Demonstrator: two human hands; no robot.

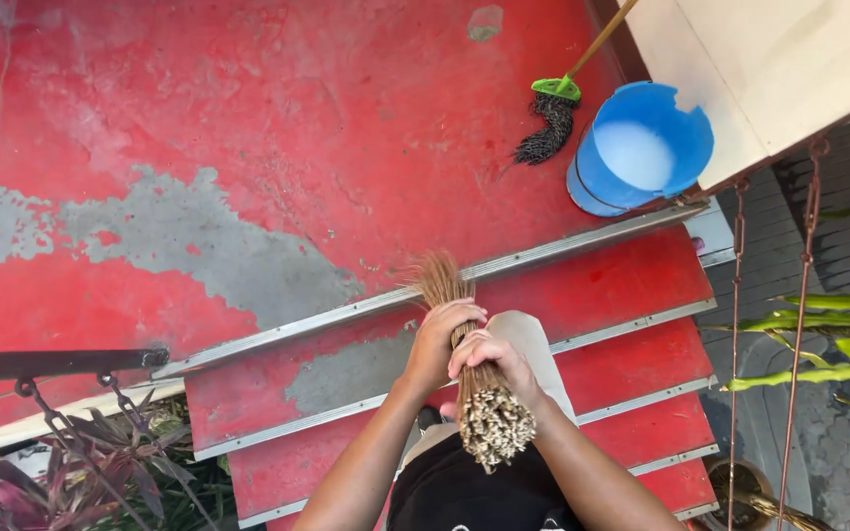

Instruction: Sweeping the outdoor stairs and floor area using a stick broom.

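I hold a stick broom, a bundle of thin brown sticks, upright in front of me. My left hand is wrapped around its middle, and my right hand grips it just below, closer to the thick cut end. The bristle tips fan out against the metal edge of the top red step. My legs and dark clothing show under the broom.
Red painted stairs with metal nosings descend towards me. A worn red landing lies beyond. A blue bucket and a green-headed mop stand by a cream wall. Plants and hanging chains flank the stairs; a black railing is at left.
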